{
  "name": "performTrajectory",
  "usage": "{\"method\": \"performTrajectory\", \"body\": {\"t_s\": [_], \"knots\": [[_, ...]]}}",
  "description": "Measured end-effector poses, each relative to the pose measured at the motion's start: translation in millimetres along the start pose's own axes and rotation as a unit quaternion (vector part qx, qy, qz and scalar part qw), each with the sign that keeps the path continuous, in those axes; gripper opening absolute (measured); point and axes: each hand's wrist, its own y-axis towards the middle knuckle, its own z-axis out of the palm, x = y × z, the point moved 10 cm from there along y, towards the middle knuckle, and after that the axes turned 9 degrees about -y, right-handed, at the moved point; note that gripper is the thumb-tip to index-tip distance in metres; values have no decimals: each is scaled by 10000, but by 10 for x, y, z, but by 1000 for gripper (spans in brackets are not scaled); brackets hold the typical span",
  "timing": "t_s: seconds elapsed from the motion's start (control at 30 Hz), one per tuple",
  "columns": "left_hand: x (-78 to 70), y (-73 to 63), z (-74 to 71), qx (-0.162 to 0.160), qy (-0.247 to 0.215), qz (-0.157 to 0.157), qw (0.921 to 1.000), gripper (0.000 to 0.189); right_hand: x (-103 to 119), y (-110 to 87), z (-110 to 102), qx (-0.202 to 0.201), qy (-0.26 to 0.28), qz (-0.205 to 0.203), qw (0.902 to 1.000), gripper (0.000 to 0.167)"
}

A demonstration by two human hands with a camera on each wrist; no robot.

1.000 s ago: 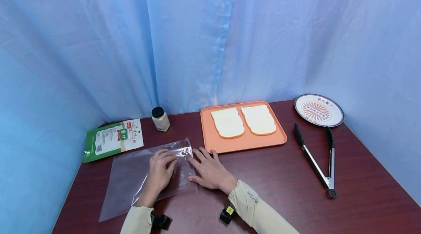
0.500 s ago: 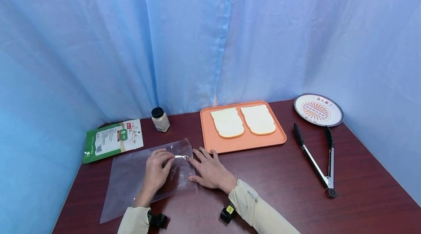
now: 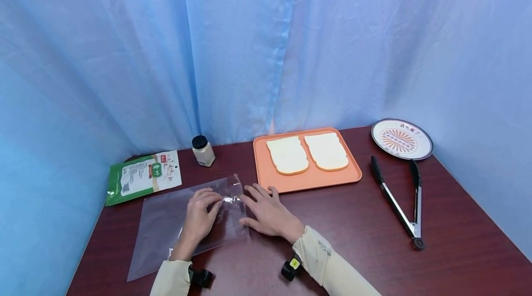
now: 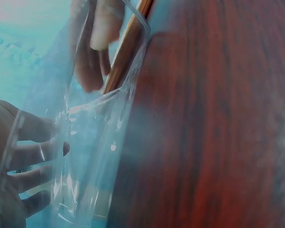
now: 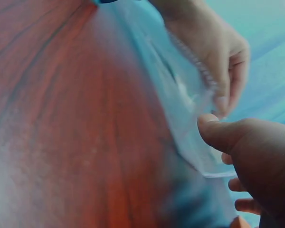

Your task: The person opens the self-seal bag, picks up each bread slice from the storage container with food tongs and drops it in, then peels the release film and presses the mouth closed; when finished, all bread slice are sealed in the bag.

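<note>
A clear plastic bag (image 3: pixel 162 226) lies flat at the left front of the table, its right end slightly lifted and creased. The left hand (image 3: pixel 198 216) rests over the bag and pinches its upper film between thumb and fingertips. At the bag's right edge is the right hand (image 3: pixel 270 213), fingers spread and thumb apart, fingertips close to the film. Whether they touch it cannot be told. In the right wrist view, the right thumb (image 5: pixel 218 133) points toward the left hand (image 5: pixel 223 61), with loose film (image 5: pixel 180 90) beside both.
Behind the hands, an orange tray (image 3: pixel 266 183) bears two bread slices (image 3: pixel 288 155). A black-lidded jar (image 3: pixel 203 152) and a green-and-white packet (image 3: pixel 143 176) are at the back left. Tongs (image 3: pixel 399 208) lie spread at right, near a patterned plate (image 3: pixel 401 140). Blue curtains (image 3: pixel 241 56) surround the table.
The left hand first drew back slightly to the left, then came a little to the right, still at the film. The right hand has shifted slightly right.
</note>
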Motion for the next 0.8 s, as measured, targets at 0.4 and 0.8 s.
{"method": "performTrajectory", "body": {"t_s": [0.4, 0.8], "knots": [[-16, 15, 19, -29, 40, 136, 9999, 14, -593, -407, -383, -804, 356, 768, 9932, 66], [-26, -9, 17, -38, 19, 145, 9999, 14, -1443, -1086, -608, -1419, 363, 2067, 9674, 67]]}}
